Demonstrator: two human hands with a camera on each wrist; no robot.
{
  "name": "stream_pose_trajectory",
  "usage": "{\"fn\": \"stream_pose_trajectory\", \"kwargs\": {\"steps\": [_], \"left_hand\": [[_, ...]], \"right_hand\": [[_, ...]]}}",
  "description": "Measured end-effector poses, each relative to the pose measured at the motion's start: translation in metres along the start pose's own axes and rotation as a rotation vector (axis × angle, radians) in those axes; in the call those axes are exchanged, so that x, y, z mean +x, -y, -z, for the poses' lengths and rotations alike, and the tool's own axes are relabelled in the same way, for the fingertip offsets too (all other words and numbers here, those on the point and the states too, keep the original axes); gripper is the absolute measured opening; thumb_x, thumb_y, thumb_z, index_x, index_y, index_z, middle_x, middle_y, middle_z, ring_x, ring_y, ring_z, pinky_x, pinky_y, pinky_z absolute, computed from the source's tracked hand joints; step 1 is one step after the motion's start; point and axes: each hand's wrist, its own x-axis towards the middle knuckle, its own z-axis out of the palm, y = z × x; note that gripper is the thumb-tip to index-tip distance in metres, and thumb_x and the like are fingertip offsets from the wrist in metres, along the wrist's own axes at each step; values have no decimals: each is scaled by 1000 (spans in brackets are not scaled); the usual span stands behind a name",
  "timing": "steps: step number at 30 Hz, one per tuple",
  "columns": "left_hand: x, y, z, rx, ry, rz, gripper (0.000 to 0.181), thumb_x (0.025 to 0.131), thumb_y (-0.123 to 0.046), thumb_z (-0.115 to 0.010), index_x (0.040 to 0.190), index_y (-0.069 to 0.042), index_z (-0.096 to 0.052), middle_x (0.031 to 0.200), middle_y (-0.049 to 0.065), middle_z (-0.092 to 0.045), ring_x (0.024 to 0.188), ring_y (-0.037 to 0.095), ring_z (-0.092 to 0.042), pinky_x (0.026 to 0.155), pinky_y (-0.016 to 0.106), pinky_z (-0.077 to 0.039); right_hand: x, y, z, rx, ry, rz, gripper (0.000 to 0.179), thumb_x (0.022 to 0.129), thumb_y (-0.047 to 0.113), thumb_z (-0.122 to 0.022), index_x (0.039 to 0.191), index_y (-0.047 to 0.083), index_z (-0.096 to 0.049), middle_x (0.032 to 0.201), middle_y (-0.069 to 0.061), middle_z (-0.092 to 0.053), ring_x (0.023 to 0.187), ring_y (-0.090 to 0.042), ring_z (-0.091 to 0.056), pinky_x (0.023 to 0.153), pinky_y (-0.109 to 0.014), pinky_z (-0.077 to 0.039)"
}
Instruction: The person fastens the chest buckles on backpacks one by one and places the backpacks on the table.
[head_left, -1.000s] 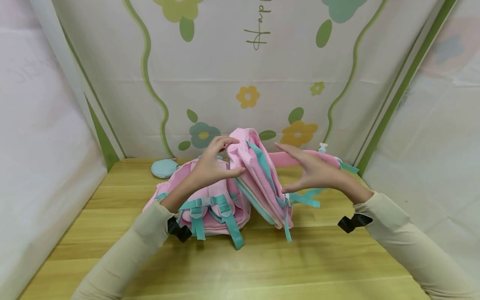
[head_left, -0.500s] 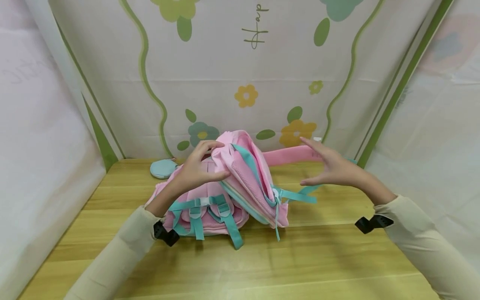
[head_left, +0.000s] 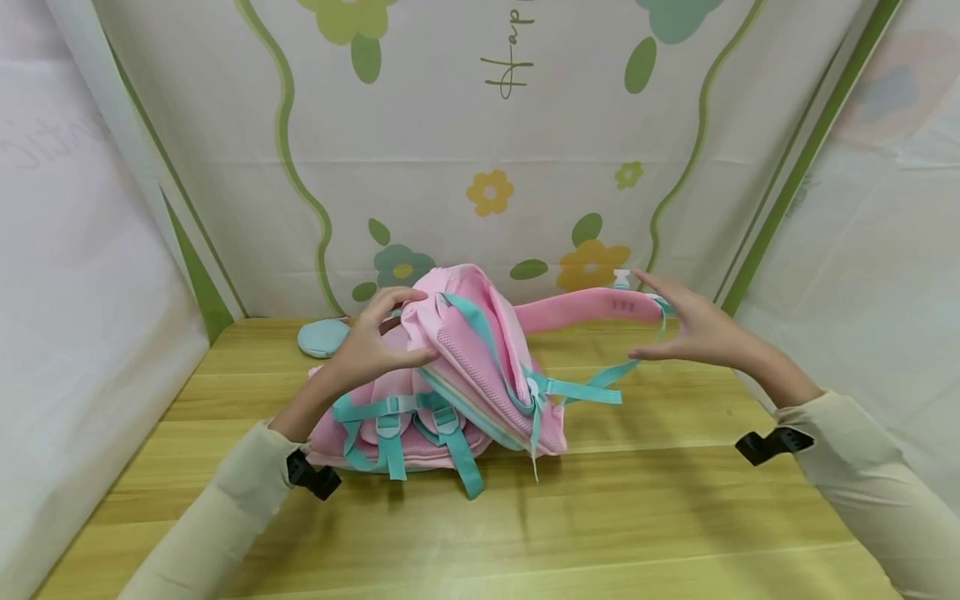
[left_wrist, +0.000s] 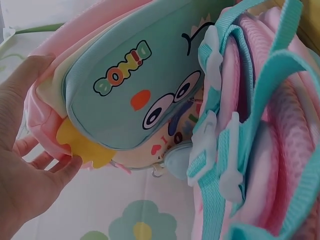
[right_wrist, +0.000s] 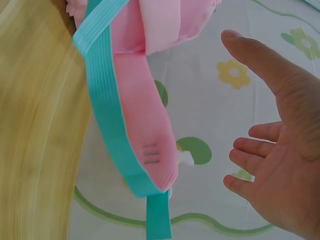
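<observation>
A pink backpack (head_left: 487,358) with turquoise straps leans to the left in the head view. It overlaps a second pink backpack (head_left: 330,437), which lies on the table with its straps and buckles upward. My left hand (head_left: 375,337) grips the upper end of the leaning backpack, thumb and fingers on opposite sides. The left wrist view shows its mint front panel (left_wrist: 120,95), with eyes and lettering. My right hand (head_left: 693,329) is spread in the air beside the pink shoulder strap (head_left: 585,310). In the right wrist view, the right palm (right_wrist: 285,185) holds nothing.
A round light-blue pouch (head_left: 324,338) lies on the wooden table (head_left: 480,533) at the back left. Behind stands a white floral cloth wall (head_left: 405,167), with white side walls left and right.
The held backpack has tipped left and lower onto the other one, along with my left hand. My right hand has moved away to the right, leaving the backpack's side.
</observation>
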Motion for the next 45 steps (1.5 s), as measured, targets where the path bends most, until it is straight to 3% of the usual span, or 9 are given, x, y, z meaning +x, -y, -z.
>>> {"fn": "stream_pose_trajectory", "kwargs": {"steps": [10,16,27,33,36,45], "left_hand": [[-7,9,7,-1,4,16,72,76,-7,-89,138,-8,-53,145,8,-45,134,24,-46,115,49,-41],[-10,13,13,19,39,44,74,75,-11,-90,140,-10,-53,146,8,-45,136,26,-45,116,52,-40],[-15,13,22,22,103,83,83,73,-12,-93,144,-8,-50,149,9,-43,137,26,-44,117,51,-38],[-17,16,23,59,107,114,85,74,-18,-93,146,-9,-48,149,10,-43,135,29,-45,116,54,-38],[-20,20,22,71,104,130,85,74,-18,-92,146,-7,-47,148,11,-43,135,31,-46,116,54,-39],[-21,21,9,77,72,129,82,74,-18,-92,144,-7,-49,146,13,-46,134,29,-45,115,54,-39]], "right_hand": [[6,-24,2,-18,67,-87,116,80,42,-87,164,12,-14,168,-24,-18,151,-52,-20,111,-75,-25],[10,-39,-2,-4,104,-122,113,82,43,-84,163,6,-15,167,-26,-19,150,-52,-21,111,-75,-27],[4,-38,-12,111,123,-69,102,86,34,-83,162,5,-22,159,-27,-38,145,-49,-36,111,-72,-30],[-1,-28,-35,118,172,12,98,85,35,-84,161,9,-27,161,-26,-34,144,-49,-39,111,-67,-35],[-5,-22,-50,125,210,24,99,83,39,-84,161,11,-29,158,-24,-40,142,-48,-42,109,-66,-38],[-10,-9,-98,225,322,137,104,81,37,-87,160,3,-27,160,-24,-38,143,-48,-41,111,-67,-36]]}}
